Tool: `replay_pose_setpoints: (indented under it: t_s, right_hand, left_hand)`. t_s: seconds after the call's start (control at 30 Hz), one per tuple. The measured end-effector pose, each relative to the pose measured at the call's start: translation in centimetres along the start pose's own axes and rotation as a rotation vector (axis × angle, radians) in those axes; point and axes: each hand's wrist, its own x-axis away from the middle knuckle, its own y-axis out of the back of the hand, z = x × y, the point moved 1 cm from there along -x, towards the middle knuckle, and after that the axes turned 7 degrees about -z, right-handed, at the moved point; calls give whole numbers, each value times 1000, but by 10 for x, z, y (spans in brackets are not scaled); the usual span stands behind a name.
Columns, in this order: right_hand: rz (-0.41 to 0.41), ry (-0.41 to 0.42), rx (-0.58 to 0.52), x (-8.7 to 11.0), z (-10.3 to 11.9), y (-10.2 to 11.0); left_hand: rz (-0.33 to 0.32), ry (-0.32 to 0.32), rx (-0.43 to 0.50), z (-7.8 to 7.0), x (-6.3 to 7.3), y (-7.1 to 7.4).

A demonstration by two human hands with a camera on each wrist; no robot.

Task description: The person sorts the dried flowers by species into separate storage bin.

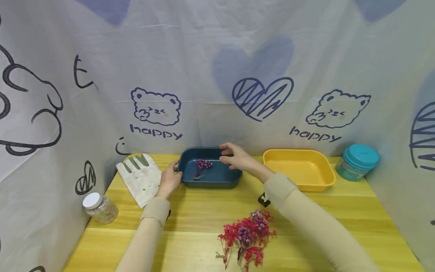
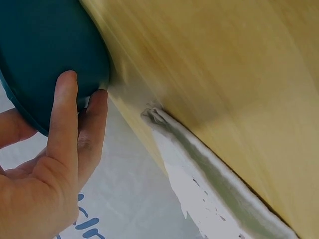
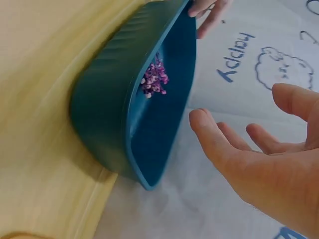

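A dark teal-blue rectangular tray (image 1: pixel 207 181) sits on the table with a small sprig of purple dried flowers (image 1: pixel 204 164) inside it. At the tray's left end, my left hand (image 1: pixel 169 179) grips the rim and wall; in the left wrist view its fingers (image 2: pixel 65 107) lie along the outer side. My right hand (image 1: pixel 240 158) hovers over the tray's right end, its fingers spread and loosely bent with nothing between them. The right wrist view shows that hand (image 3: pixel 269 159) apart from the tray's rim. Nearer the front lies a loose bunch of red and purple dried flowers (image 1: pixel 246 234).
A yellow tray (image 1: pixel 299 170) stands to the right, beside a lidded blue tub (image 1: pixel 357 162). At left are a folded white and green cloth (image 1: pixel 141 181) and a white-capped clear jar (image 1: pixel 101 208). Printed white fabric (image 1: pixel 204 75) rises behind the table.
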Motion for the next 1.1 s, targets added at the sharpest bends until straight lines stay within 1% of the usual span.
replay_pose_setpoints:
  t_s: [0.2,0.4,0.53,0.63,0.7,0.8,0.87,0.97,1.1]
  right_hand:
    - [39,86,30,31,-9,12]
    - [67,168,62,60,-28,17]
    - [81,232,83,75,-39,19]
    - [120,278,100,85,-45,20]
    - [165,282,102,91,-50,21]
    - [235,266,120,101,-55,23]
    - [269,261,139,107,-59,25]
    - [287,302,181,116,-65,27]
    - [280,358,260,125,-72,28]
  left_hand:
    - [0,1,0,3,-1,2]
    - [2,0,-1,5,0,1]
    - [5,-1,-3,4,1,1]
    - [9,-1,-6,3,2,1]
    - [9,0,-9,3,3,0]
    - [8,3,-14,2,4,0]
    - [11,4,-15,1,4,0]
    - [20,8,-16,0,4,-1]
    - [27,7,-12,-1,4,-2]
